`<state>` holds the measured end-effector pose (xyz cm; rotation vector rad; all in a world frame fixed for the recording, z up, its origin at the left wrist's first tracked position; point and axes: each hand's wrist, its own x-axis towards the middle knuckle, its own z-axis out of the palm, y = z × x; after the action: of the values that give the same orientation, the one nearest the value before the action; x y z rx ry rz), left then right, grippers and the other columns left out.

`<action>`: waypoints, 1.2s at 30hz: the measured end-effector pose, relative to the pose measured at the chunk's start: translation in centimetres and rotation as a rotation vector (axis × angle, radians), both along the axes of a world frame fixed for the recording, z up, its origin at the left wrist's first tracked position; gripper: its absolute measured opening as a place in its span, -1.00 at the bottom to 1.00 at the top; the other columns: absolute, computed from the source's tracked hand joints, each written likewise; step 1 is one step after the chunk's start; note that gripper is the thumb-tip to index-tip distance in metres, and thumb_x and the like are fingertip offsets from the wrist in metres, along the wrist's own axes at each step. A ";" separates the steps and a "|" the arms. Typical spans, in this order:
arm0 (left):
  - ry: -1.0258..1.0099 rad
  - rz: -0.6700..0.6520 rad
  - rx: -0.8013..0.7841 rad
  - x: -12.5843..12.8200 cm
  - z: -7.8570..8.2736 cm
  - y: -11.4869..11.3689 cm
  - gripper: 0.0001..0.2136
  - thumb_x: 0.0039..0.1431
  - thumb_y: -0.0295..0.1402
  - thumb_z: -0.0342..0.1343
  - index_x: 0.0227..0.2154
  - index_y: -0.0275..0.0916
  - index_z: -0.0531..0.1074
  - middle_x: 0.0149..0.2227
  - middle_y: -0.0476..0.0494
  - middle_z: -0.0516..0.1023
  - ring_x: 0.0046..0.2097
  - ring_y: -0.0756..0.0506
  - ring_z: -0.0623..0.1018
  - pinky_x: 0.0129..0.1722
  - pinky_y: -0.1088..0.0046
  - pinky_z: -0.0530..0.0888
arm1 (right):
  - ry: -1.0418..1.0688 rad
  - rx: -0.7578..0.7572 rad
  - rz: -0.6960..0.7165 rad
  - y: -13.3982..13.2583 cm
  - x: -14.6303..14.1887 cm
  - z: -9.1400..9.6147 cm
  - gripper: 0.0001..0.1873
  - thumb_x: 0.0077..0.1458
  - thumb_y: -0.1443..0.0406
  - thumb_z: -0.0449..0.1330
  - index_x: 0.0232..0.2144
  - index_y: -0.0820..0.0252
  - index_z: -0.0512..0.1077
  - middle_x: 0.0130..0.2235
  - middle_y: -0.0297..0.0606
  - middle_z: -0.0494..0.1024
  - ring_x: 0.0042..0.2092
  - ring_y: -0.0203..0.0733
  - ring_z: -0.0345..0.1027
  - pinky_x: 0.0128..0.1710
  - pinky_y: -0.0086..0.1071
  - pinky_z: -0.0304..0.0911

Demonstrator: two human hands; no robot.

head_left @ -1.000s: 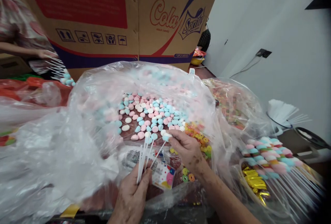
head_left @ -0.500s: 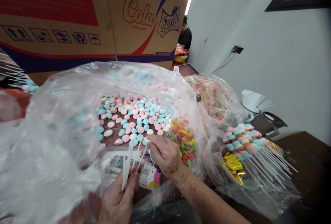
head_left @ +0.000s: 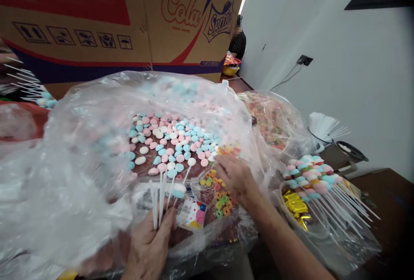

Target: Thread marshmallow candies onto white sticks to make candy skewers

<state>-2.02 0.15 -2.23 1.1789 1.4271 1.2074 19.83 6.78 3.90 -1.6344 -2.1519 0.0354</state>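
My left hand [head_left: 155, 230] is closed around several thin white sticks [head_left: 161, 193], which fan upward. Blue and white marshmallows [head_left: 179, 190] sit on one of them; another stick's tip overlaps a white marshmallow [head_left: 191, 162]. My right hand [head_left: 237, 183] hovers over the ring-shaped gummies [head_left: 223, 193], its fingers bent together near the upper end of that pile. Whatever its fingertips pinch is hidden. Loose pink, blue and white marshmallows [head_left: 164, 158] lie beyond both hands, inside a large clear plastic bag [head_left: 80, 99].
A big cardboard box [head_left: 181, 51] stands behind the bag. At right are finished-looking marshmallow skewers [head_left: 310, 176], gold twist ties [head_left: 296, 204] in a round container, a holder of white sticks [head_left: 323, 127] and a bag of gummies [head_left: 271, 120]. A person [head_left: 238, 40] is farther back.
My right hand has moved right, from the marshmallows and sticks to the gummy rings. Blue and white marshmallows now show on a stick in my left hand. The view has shifted slightly.
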 end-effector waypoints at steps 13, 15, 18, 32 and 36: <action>0.041 -0.049 -0.038 0.0 0.4 -0.2 -0.68 0.10 -0.10 0.20 -0.26 -0.25 0.62 -0.56 -0.04 0.55 -0.51 -0.09 0.51 -0.63 0.55 0.38 | -0.324 -0.184 -0.097 2.1 2.1 -0.2 -0.84 0.22 0.43 0.06 -0.28 0.22 0.45 -0.19 -0.15 0.50 -0.12 -0.09 0.33 -0.15 -0.32 0.21; 0.050 -0.014 -0.038 0.1 0.5 -0.3 -0.68 0.11 -0.11 0.19 -0.26 -0.25 0.62 -0.54 -0.05 0.56 -0.48 -0.11 0.52 -0.62 0.55 0.39 | -0.345 -0.182 -0.067 2.5 1.8 -0.4 -0.82 0.21 0.46 0.04 -0.30 0.22 0.44 -0.21 -0.15 0.51 -0.15 -0.09 0.34 -0.16 -0.32 0.21; 0.024 -0.024 -0.037 0.1 0.4 -0.3 -0.66 0.11 -0.09 0.19 -0.24 -0.26 0.62 -0.58 -0.02 0.52 -0.51 -0.09 0.49 -0.61 0.54 0.38 | -0.420 -0.146 0.005 2.8 1.7 -1.0 -0.76 0.17 0.54 0.03 -0.31 0.20 0.44 -0.25 -0.13 0.50 -0.15 -0.06 0.33 -0.16 -0.30 0.20; 0.029 -0.043 -0.030 0.7 2.0 -0.5 -0.75 0.14 -0.17 0.15 -0.50 -0.22 0.55 -0.64 0.07 0.39 -0.54 -0.04 0.40 -0.47 0.53 0.41 | -0.388 -0.174 0.070 2.6 2.4 -0.7 -0.82 0.08 0.51 0.08 -0.35 0.22 0.44 -0.24 -0.12 0.48 -0.15 -0.07 0.34 -0.25 -0.33 0.20; 0.043 -0.069 -0.016 0.8 2.2 -0.5 -0.78 0.13 -0.19 0.14 -0.38 -0.18 0.63 -0.64 0.06 0.45 -0.45 -0.11 0.53 -0.34 0.48 0.50 | 0.259 -0.232 0.054 2.6 1.8 -0.4 -0.89 -0.01 0.42 0.11 -0.40 0.18 0.41 -0.44 -0.33 0.40 -0.40 -0.25 0.27 -0.41 -0.41 0.15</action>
<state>-1.23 -0.32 -0.08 1.2399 1.4142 1.1274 21.58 9.37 3.48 -1.5924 -2.0500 0.5025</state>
